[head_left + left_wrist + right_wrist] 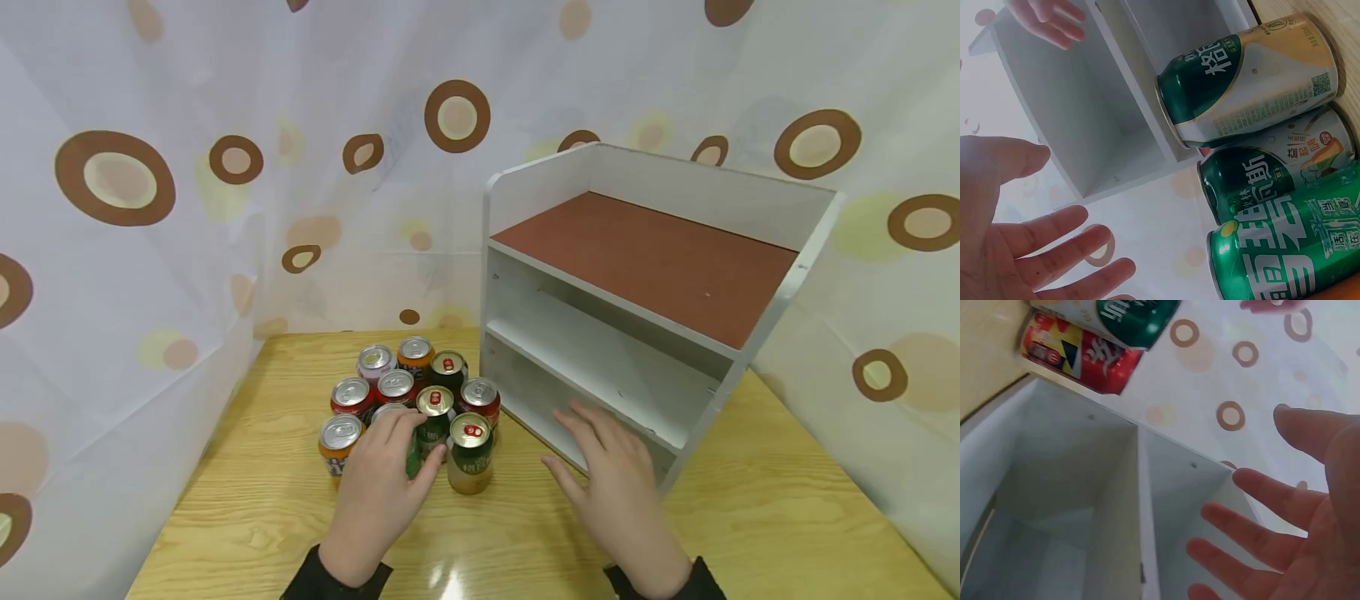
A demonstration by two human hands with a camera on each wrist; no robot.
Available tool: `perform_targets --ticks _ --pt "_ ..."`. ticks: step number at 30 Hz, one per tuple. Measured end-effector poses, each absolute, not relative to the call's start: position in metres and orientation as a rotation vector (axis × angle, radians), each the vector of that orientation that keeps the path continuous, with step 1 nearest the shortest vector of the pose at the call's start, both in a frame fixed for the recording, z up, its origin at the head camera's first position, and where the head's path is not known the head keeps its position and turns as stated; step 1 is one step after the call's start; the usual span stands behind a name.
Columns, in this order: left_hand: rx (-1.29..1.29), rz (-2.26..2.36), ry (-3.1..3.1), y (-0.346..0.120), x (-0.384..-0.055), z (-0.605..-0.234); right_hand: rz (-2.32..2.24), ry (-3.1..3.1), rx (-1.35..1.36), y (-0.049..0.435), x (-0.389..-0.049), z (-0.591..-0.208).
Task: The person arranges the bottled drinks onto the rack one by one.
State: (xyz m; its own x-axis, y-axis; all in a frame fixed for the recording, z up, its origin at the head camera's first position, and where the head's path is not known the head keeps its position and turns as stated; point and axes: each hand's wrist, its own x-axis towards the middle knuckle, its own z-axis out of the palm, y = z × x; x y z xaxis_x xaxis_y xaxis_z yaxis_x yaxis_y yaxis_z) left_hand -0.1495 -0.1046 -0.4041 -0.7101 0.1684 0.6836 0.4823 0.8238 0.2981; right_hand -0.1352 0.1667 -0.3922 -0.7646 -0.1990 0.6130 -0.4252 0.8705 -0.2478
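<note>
Both hands were pretty relaxed, fingers spread apart, holding nothing. The left hand hung over the near side of a bunch of upright cans, lids up, so I couldn't tell what was inside them. A green-and-gold can stood between the hands, near the left thumb. Just beyond the right hand was a white shelf unit, two compartments stacked under a brown-floored top with raised sides.
</note>
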Motion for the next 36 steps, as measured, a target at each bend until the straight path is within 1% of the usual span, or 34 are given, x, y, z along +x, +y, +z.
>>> perform_targets --ticks 5,12,15,20,26,36 --pt "-0.477 -0.614 -2.35 -0.106 -0.153 -0.403 0.601 -2.237 0.559 0.178 -0.134 -0.377" --pt "-0.463 -0.631 -2.376 -0.104 -0.161 -0.402 0.745 -1.768 0.683 0.187 -0.128 -0.332" --pt "-0.443 -0.651 -2.401 -0.099 -0.164 -0.403 0.809 -1.499 0.643 0.186 -0.127 -0.312" --pt "-0.42 -0.676 -2.462 -0.086 -0.168 -0.409 0.931 -1.173 0.458 0.189 -0.131 -0.286" --pt "-0.403 -0.684 -2.52 -0.076 -0.174 -0.42 0.953 -1.054 0.295 0.207 -0.15 -0.277" --pt "-0.402 -0.657 -2.592 -0.067 -0.183 -0.433 1.005 -1.06 0.246 0.214 -0.175 -0.272"
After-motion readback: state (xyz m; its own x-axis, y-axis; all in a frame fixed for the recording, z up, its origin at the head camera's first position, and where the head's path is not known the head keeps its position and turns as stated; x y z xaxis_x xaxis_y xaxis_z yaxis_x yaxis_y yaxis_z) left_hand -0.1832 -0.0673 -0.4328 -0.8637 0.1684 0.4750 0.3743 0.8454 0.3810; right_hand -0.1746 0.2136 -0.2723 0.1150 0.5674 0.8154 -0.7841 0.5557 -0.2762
